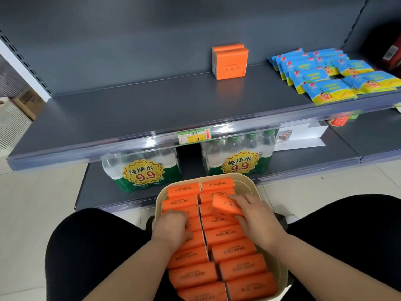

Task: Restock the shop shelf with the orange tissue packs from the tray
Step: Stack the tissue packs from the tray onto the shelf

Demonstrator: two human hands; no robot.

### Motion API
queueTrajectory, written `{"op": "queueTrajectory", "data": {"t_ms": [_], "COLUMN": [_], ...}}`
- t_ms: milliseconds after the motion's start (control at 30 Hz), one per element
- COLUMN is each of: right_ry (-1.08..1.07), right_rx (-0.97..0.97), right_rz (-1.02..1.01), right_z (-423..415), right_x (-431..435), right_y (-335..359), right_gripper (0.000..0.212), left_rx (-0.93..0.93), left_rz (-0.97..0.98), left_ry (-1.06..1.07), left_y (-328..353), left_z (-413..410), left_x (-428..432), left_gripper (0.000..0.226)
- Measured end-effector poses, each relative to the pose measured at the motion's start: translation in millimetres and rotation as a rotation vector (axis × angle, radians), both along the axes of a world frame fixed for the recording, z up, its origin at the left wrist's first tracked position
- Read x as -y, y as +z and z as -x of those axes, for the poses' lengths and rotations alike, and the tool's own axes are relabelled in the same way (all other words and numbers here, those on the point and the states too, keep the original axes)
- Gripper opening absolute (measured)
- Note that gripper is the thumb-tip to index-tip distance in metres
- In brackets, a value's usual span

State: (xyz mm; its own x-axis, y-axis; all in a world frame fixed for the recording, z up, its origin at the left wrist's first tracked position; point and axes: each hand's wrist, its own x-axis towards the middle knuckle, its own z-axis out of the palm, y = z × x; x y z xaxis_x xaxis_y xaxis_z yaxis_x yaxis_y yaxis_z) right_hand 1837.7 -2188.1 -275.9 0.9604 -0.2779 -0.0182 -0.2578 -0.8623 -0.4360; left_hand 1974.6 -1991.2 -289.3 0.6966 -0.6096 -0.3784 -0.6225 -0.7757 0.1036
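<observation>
Orange tissue packs [217, 242] are nearly all sitting in the tray [280, 268]; two are standing on the shelf [138, 109]. The right hand [256, 216] is pinching one tilted pack [225, 207]; the left hand [172, 225] is seemingly curling its fingers [187, 232] onto another

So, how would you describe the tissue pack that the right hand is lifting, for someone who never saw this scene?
Look at the beige tray on the person's lap, filled with two rows of orange tissue packs. In the right row, near the far end, the right hand grips one pack. It alone is tilted and raised above the others, which lie flat.
</observation>
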Motion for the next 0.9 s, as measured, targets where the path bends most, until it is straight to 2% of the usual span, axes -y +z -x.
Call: {"op": "queueTrajectory", "data": {"t_ms": [200, 300, 400, 533, 600, 700, 900], "right_ry": [-0.016, 0.01, 0.039, 0.059, 0.058, 0.038, -0.118], "right_rx": [-0.017, -0.011, -0.049, -0.069, -0.056, -0.023, 0.173], "right_rz": [0.019, 0.052, 0.07, 0.087, 0.096, 0.086, 0.178], "right_z": [-3, -4, -2, -1, -3, -5, -29], "right_x": [1, -2, -5, -4, -4, -4, 25], "right_y": [2, 7, 11, 17, 21, 29, 83], "right_gripper": [0.05, 0.051, 0.051, 0.052, 0.052, 0.05, 0.044], "left_rx": [0.081, 0.123, 0.153, 0.169, 0.168, 0.15, 0.197], "left_rz": [-0.155, -0.259, -0.291, -0.298, -0.209, 0.002, 0.402], "left_ry": [-0.163, -0.301, -0.326, -0.356, -0.327, -0.26, -0.119], "left_y": [6, 8, 10, 15, 25, 51, 114], "left_z": [2, 8, 14, 13, 9, 3, -26], "left_x": [-1, 0, -1, -8, -9, -5, 22], "left_gripper": [0.038, 0.03, 0.016, 0.026, 0.033, 0.031, 0.037]}}
